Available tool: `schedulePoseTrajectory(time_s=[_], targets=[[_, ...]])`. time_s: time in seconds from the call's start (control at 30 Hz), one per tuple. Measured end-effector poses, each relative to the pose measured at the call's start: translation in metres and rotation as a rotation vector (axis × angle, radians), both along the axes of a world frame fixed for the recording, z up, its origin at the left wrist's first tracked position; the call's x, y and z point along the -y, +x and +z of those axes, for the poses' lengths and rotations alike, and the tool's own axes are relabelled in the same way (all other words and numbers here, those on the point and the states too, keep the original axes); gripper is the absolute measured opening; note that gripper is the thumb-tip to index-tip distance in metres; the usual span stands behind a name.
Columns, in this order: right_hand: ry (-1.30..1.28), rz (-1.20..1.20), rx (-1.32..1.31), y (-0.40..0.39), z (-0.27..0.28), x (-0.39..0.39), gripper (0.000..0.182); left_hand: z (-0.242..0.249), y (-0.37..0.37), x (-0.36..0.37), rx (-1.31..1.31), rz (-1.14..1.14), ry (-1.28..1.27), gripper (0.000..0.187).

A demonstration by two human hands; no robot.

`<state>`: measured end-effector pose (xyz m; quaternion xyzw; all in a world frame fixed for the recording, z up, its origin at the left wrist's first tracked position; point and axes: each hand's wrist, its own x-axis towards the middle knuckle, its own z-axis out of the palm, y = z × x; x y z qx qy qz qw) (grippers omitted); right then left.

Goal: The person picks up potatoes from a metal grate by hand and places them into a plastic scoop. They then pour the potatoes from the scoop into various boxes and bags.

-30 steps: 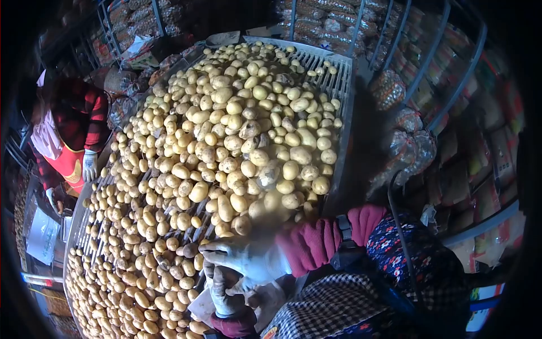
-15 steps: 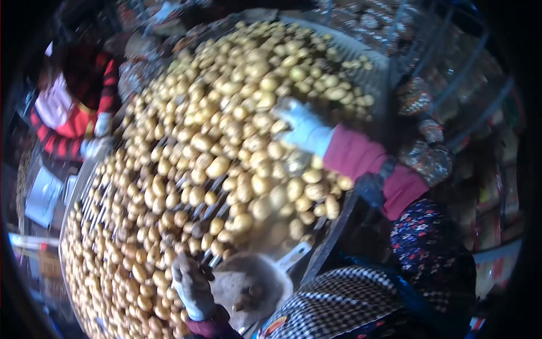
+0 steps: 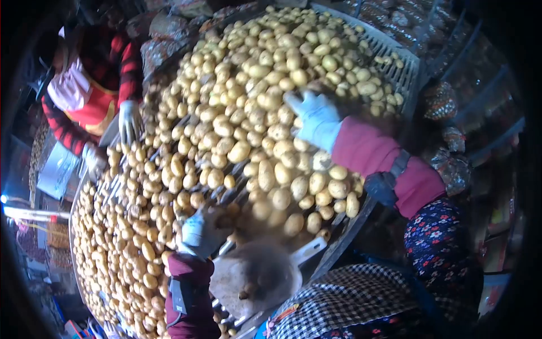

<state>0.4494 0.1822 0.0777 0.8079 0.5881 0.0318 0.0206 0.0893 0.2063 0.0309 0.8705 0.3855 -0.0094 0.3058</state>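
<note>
My right hand (image 3: pixel 317 117), in a pale blue and white glove, lies over the heap of potatoes (image 3: pixel 240 151) with its fingers spread. Lower down, my left hand (image 3: pixel 204 230), in a glove with a dark grey palm, is among potatoes at the edge of a bare patch of slats. Its fingers are blurred and turned away, with brownish potatoes right beside them; I cannot tell whether it grips one. Just below it sits a round, whitish pan (image 3: pixel 226 282) with a flat handle (image 3: pixel 310 250). A few small dark lumps lie in the pan.
The potatoes cover a large slatted table (image 3: pixel 407 70) with a raised rim. Across it on the left, a person in a red and black checked top (image 3: pixel 131 73) has both gloved hands at the rim. Filled net bags (image 3: pixel 440 101) stand to the right, near blue-grey bars.
My left hand has moved up from beside the pan to the potatoes above it. My right hand stays over the heap, fingers spread. The other person's hands have moved apart. The view has shifted slightly.
</note>
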Motion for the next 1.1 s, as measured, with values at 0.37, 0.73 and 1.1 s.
schedulePoseTrajectory(time_s=[0.37,0.73,1.1], targets=[[0.037,0.212,-0.256,-0.015,-0.032,-0.008,0.067,-0.028,-0.009,-0.006,0.162,0.057,-0.015,0.04],[0.128,0.133,-0.69,-0.024,-0.047,-0.014,0.075,-0.028,-0.027,0.077,1.199,0.543,-0.643,0.043],[0.189,0.114,-2.551,-0.053,0.001,0.013,0.048,-0.017,0.003,0.122,1.545,0.857,-0.702,0.045]])
